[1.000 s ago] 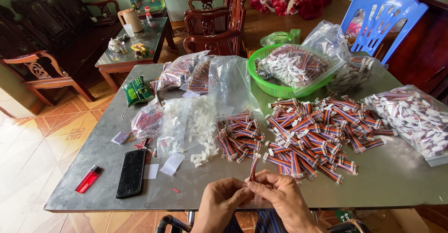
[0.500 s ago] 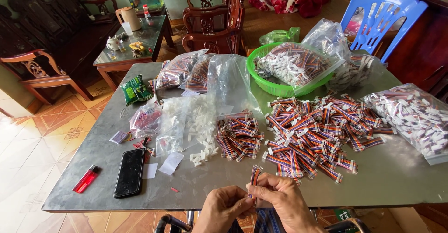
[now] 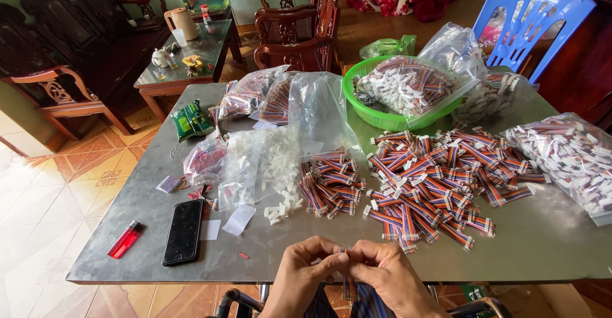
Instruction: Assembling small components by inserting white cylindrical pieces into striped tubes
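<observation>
A striped ribbon cable (image 3: 345, 254) sits pinched between left hand (image 3: 299, 278) and right hand (image 3: 390, 280), each grip closed on it.

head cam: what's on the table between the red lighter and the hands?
In the head view, a black phone lies face-up between the red lighter and the hands, with a small white paper slip beside it.

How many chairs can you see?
4: a blue plastic chair at top right, two dark wooden chairs behind the table, and one wooden armchair at far left. More may be hidden.
</observation>
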